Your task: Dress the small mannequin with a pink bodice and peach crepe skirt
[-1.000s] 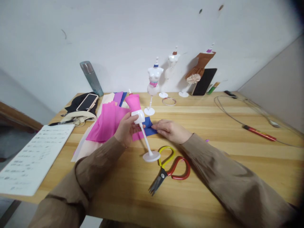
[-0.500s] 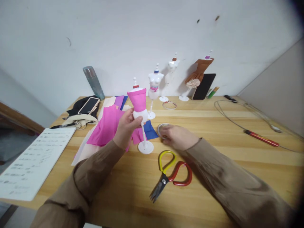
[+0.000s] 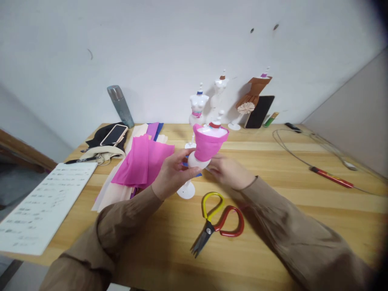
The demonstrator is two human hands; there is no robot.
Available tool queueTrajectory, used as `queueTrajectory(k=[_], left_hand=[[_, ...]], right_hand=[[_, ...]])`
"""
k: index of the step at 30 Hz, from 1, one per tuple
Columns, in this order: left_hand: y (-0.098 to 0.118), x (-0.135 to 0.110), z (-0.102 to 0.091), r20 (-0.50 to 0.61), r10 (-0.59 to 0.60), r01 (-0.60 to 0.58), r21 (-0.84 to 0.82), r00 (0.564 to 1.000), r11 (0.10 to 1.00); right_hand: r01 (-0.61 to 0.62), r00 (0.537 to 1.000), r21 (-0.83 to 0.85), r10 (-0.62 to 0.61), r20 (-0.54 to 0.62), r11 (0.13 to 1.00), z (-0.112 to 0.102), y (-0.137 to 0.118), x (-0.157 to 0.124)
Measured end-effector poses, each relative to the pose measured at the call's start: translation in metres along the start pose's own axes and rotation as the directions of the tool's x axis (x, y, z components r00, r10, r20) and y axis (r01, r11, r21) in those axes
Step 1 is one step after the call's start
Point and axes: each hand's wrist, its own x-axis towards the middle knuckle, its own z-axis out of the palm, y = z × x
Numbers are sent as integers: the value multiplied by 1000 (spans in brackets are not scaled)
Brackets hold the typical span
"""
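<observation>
My left hand (image 3: 176,171) is closed around the lower white body of a small dress-form mannequin (image 3: 199,161), which leans to the right. Its chest is wrapped in pink fabric (image 3: 210,143), and a round white base (image 3: 186,190) stands on the table below my hand. Just right of the mannequin, my right hand (image 3: 228,171) is curled near the tabletop. Its fingertips are partly hidden behind the mannequin, so what they hold does not show clearly. Scissors (image 3: 209,231) with one yellow and one red handle lie in front of both hands.
Pink fabric (image 3: 142,161) and pale strips lie left of my hands. Further left are a phone (image 3: 114,134), a written sheet (image 3: 39,202) and a bottle (image 3: 120,106). More mannequins (image 3: 198,105) stand at the back. A red stick-like item (image 3: 332,177) and a cable lie right.
My left hand has moved right, tipping the upright mannequin rightward. My right hand, earlier on a pale ring-shaped roll, has shifted slightly right; the mannequin now covers that spot.
</observation>
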Motion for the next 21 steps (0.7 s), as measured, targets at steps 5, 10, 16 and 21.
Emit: queueTrajectory(k=[5,10,16,21], left_hand=[[-2,0,-2,-29,60,-57,73,998,996],[0,-1,-2,30,83,-86,126,996,988],[-2,6,-10,74,154,-169,286,985,943],[-40,16,-26,60,39,-71,773,997,631]], right_hand=[[128,991,462,-125,-37,878,9,-25,-3],[121,992,656,-66,-108,745,20,-42,-4],[71,986,660,47,-159,748,18,-37,-6],[41,968,636,128,-217,771,16,-22,-3]])
